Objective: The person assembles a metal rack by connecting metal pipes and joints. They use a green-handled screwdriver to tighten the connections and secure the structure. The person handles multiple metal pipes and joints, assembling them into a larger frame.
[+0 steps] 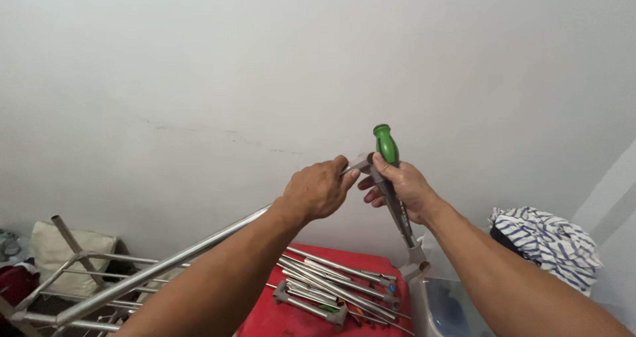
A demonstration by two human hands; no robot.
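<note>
Overhead, hands (361,188) clamped on metal tube (165,264) and green-handled screwdriver (386,145), before bare white wall (265,65), above red table (278,317).

Soft, even daylight here, nothing harsh, and it washes the plain white plaster wall (265,65) to a flat pale grey. Shadows are faint: a dim patch under the forearms, darker corners down at the lower left. A mild sheen runs along the long shiny steel tube (165,264), no real glare. Focus is fair in the middle, with the glossy green plastic screwdriver handle (385,143) crisp. The edges soften and bend slightly, and the striped blue-and-white crumpled cloth (550,237) looks a little smeared.
</note>
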